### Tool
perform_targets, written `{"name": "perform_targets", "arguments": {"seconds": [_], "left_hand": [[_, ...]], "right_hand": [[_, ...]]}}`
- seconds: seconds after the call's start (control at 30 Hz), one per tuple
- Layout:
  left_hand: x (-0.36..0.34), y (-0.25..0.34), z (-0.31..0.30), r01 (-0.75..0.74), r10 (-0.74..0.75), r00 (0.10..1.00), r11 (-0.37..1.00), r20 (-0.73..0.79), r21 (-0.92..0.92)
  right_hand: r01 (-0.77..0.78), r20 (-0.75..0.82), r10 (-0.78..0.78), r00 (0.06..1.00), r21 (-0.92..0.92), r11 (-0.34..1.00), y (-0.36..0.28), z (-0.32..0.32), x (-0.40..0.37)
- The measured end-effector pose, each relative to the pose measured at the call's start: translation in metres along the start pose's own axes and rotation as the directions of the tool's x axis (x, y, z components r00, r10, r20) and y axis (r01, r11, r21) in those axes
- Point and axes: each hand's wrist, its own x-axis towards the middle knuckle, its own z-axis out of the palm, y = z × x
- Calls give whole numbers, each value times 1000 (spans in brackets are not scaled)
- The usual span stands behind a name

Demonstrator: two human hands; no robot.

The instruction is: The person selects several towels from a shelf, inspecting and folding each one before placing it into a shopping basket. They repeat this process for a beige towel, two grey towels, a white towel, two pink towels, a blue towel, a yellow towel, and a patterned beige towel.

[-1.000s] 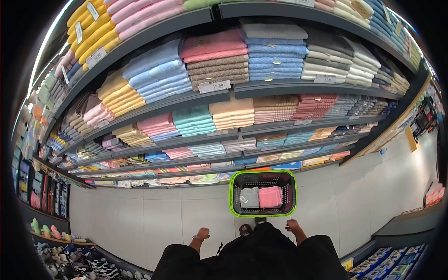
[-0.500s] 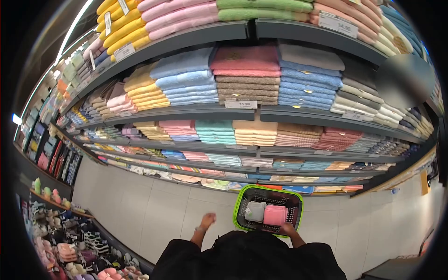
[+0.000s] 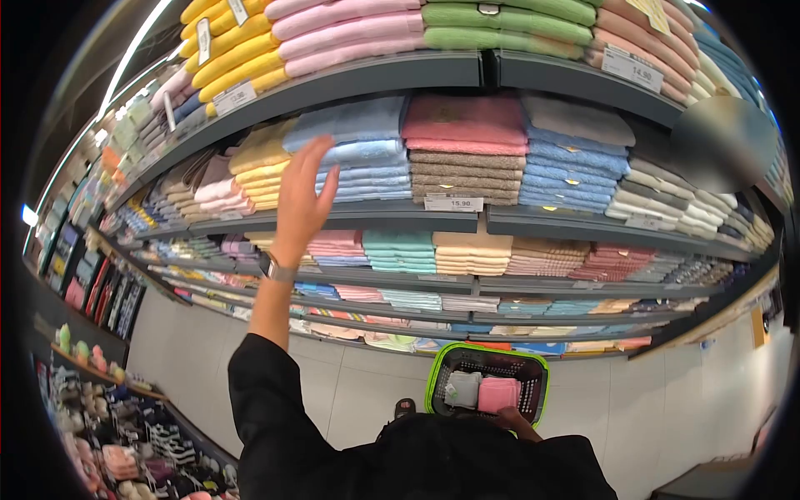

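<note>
My left hand is raised in front of the shelf, fingers stretched out and thumb apart, holding nothing. It overlaps the stack of light blue towels and the yellow towels beside it. A watch is on that wrist. Low at my body, my right hand grips the near edge of a black shopping basket with a bright green rim; its fingers are partly hidden. In the basket a folded grey towel and a folded pink towel lie side by side.
Dark shelves rise in several tiers, packed with folded towels such as red and green ones. Price tags line the edges. A shoe display stands at lower left. Tiled floor shows below.
My left hand has moved from low beside my body up and forward to the towel shelf. The basket and my right hand stay low, the view shifting slightly.
</note>
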Motion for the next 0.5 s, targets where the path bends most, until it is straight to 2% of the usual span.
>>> {"name": "perform_targets", "arguments": {"seconds": [0.03, 0.1, 0.13, 0.17, 0.2, 0.23, 0.27, 0.3, 0.37, 0.4, 0.43, 0.47, 0.5], "left_hand": [[13, -7, 1, -12, 12, 1000, 1000, -2, -27], [32, -25, 4, 58, -83, 960, 993, 267, 99], [36, -37, 6, 89, -122, 918, 991, 376, 104], [38, -53, 10, 71, -92, 923, 995, 373, 69], [38, -71, 17, 31, -50, 912, 998, 406, 53], [40, -85, 27, -11, -4, 898, 999, 439, 32], [45, -90, 24, 44, -44, 867, 999, 496, 11], [50, -89, 21, 22, 0, 870, 999, 494, -40], [53, -89, 19, 141, -165, 808, 986, 565, 86], [50, -93, 26, 128, -136, 811, 990, 569, 54], [45, -98, 35, 52, -67, 901, 998, 428, 48], [42, -102, 40, -18, 2, 962, 998, 275, 56], [41, -105, 41, -26, 16, 962, 999, 274, 34]], "right_hand": [[-26, -12, 26, 1000, 8, 1000, -18, -7, -1], [18, -342, 36, 939, 153, 988, -44, -9, 0], [-7, -359, 64, 931, 158, 987, -75, -38, 4], [-83, -226, 123, 966, 180, 980, -86, -40, 10], [-169, -89, 190, 978, 198, 965, -64, 1, 16], [-211, -109, 238, 965, 214, 954, -70, 14, 27], [-339, -130, 487, 864, 565, 752, -77, 28, 46], [-344, -62, 696, 716, 836, 428, -83, 39, 63], [-464, 129, 535, 835, 689, 557, -94, 47, 89], [-464, 235, 588, 774, 842, 274, -121, 18, 97], [-413, 347, 598, 722, 910, -30, -158, -26, 108], [-359, 96, 577, 811, 861, 361, -166, -28, 129], [-266, -125, 455, 881, 666, 697, -175, -33, 149]]}}
